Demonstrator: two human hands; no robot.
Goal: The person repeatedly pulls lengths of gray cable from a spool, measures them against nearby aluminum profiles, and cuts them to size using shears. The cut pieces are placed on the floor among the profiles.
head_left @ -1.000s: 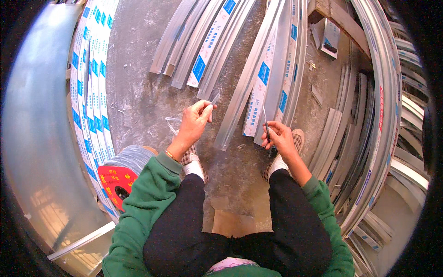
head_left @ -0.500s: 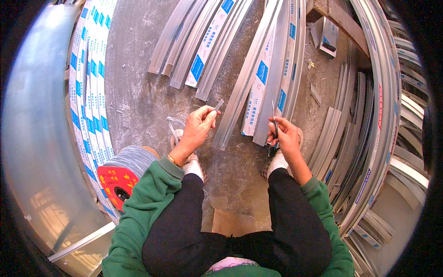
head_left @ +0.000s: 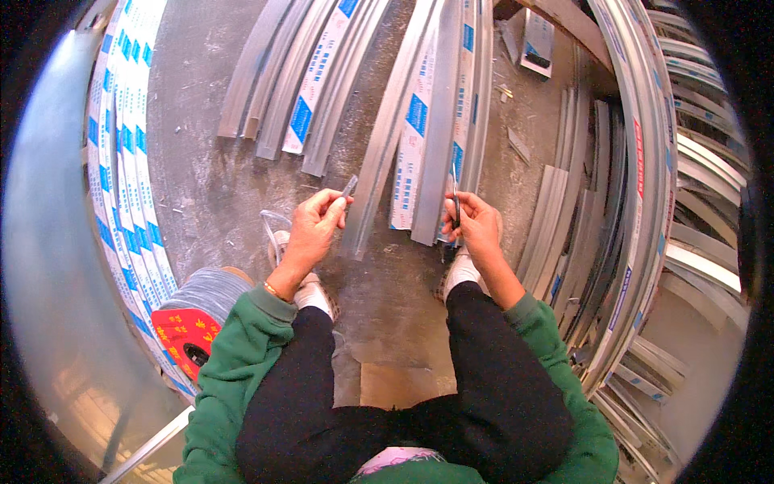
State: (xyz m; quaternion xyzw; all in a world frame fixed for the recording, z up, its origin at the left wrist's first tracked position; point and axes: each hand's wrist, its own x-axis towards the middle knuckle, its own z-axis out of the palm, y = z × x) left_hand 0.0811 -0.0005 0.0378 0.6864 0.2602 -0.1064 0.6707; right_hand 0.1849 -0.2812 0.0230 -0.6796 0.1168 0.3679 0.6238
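Left hand (head_left: 316,219) clenched on small grey strip piece (head_left: 349,187), raised above concrete floor (head_left: 218,185); right hand (head_left: 474,224) clenched on thin dark tool (head_left: 455,206), beside long aluminium profiles (head_left: 439,129).

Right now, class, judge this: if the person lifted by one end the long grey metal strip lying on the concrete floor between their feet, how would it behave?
The long grey metal strip is thin and very long, so it would probably sag or whip at its far end. It looks like a light hollow profile, so likely not heavy. Its smooth bare face may slide easily on the dusty concrete floor.
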